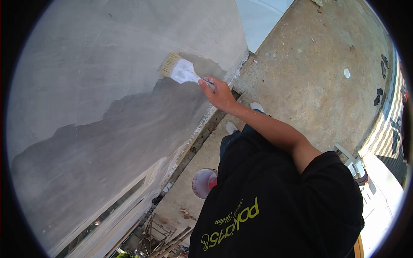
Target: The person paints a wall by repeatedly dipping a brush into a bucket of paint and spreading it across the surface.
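The right hand (219,92) grips the handle of a white-coated brush (180,71), bristles pressed on the wall (86,86) just beyond the fingers, at the wet patch's edge. Coating looks midway; the next stroke likely needs reloading from the bucket (203,182) below. The left hand is out of sight.

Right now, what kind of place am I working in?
Probably an outdoor building site: a grey plastered wall being coated with a wide white-smeared paintbrush, a bare rough concrete floor, and scrap wooden sticks piled below.
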